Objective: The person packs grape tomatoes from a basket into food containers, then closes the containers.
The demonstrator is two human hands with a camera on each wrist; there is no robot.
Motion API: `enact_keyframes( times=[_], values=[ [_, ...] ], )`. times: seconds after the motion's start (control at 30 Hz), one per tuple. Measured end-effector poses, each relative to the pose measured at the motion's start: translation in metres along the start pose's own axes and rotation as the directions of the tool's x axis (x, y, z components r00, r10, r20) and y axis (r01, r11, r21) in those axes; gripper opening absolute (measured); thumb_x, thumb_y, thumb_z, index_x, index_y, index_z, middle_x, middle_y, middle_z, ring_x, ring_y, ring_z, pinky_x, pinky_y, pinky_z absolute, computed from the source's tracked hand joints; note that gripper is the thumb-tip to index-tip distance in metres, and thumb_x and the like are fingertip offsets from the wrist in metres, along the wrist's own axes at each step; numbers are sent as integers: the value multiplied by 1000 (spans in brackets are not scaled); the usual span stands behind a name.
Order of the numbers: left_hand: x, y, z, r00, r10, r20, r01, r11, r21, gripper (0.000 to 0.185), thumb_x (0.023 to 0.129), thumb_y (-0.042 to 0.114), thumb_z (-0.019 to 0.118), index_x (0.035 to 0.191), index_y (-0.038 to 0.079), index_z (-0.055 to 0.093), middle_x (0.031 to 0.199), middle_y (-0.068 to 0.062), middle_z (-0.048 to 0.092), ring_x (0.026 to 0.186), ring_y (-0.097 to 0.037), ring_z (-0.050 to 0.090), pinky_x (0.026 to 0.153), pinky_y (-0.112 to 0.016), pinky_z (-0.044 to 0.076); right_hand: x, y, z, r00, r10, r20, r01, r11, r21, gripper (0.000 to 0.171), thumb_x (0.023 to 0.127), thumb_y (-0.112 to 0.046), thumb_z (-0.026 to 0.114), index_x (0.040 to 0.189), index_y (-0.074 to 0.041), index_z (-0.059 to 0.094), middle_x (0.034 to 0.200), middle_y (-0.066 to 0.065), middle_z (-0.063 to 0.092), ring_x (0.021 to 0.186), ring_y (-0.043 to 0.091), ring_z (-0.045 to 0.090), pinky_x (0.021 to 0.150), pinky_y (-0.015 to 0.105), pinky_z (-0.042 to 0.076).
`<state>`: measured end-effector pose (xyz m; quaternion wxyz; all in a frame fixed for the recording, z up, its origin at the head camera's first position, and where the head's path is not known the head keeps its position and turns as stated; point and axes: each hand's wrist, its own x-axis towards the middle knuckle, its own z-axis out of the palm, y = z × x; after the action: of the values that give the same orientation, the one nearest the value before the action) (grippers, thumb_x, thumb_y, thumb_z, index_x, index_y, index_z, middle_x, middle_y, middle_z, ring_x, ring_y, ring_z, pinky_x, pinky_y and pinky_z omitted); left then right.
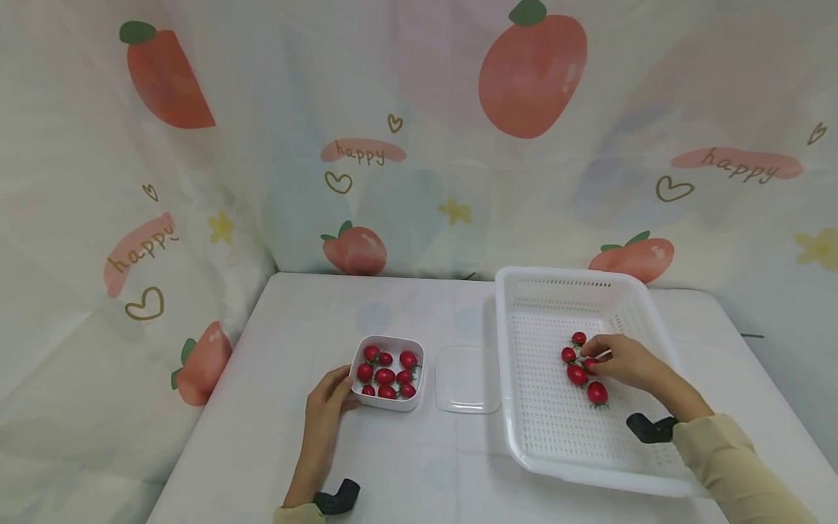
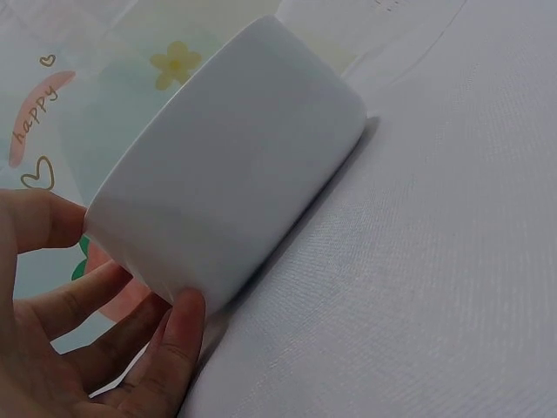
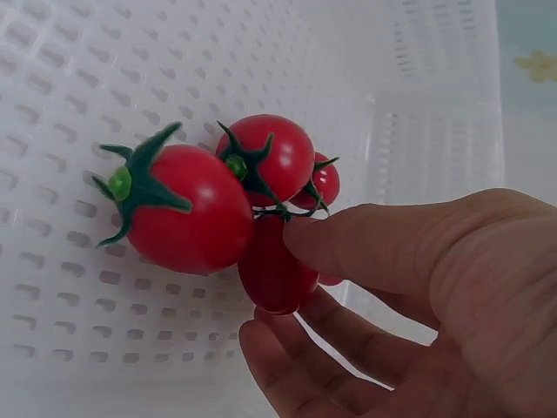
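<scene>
In the head view, my left hand (image 1: pixel 329 397) holds the left side of a small white plastic box (image 1: pixel 388 405) with several cherry tomatoes (image 1: pixel 385 376) in it. The left wrist view shows the fingertips (image 2: pixel 184 318) spread round one end of the box (image 2: pixel 235 157), which stands on the table. My right hand (image 1: pixel 625 360) reaches into a large white slotted basket (image 1: pixel 537 429). Its thumb and fingers pinch a cherry tomato (image 3: pixel 274 270) with a green stem. Beside that one lie other cherry tomatoes (image 3: pixel 196 209) with green calyxes, on the basket floor.
A clear flat lid (image 1: pixel 468 380) lies between the box and the basket on the white-covered table (image 1: pixel 249 437). Behind the table hangs a printed cloth (image 1: pixel 432 94) with fruit drawings. The basket's raised rim (image 1: pixel 507 364) stands between the lid and my right hand.
</scene>
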<state>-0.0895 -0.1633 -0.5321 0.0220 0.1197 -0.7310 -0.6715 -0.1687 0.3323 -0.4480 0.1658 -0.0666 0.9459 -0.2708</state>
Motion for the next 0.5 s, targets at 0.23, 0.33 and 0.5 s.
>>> enact_keyframes(
  times=[0.23, 0.33, 0.5],
  values=[
    [-3, 3, 0, 1000, 7, 8, -7, 1000, -8, 39, 109, 34, 56, 141, 14, 62, 144, -10, 64, 109, -16, 68, 93, -21, 61, 1, -1, 3, 999, 32, -18, -32, 999, -34, 26, 90, -6, 74, 113, 5, 66, 115, 31, 66, 102, 42, 63, 89, 54, 62],
    [-2, 3, 0, 1000, 3, 7, -3, 1000, -12, 39, 108, 35, 56, 142, 15, 62, 144, -10, 63, 109, -15, 68, 93, -21, 61, 1, -1, 4, 999, 37, -24, -38, 998, -45, 27, 90, -7, 75, 113, 5, 67, 115, 31, 66, 103, 43, 63, 88, 54, 62],
    [-2, 1, 0, 1000, -11, 1, 11, 1000, 0, 38, 108, 34, 56, 141, 16, 62, 143, -9, 64, 109, -18, 68, 92, -21, 61, 0, 1, 5, 999, 20, -38, -22, 998, -51, 29, 90, -10, 77, 115, 4, 68, 116, 31, 67, 104, 44, 64, 88, 54, 63]
  ],
)
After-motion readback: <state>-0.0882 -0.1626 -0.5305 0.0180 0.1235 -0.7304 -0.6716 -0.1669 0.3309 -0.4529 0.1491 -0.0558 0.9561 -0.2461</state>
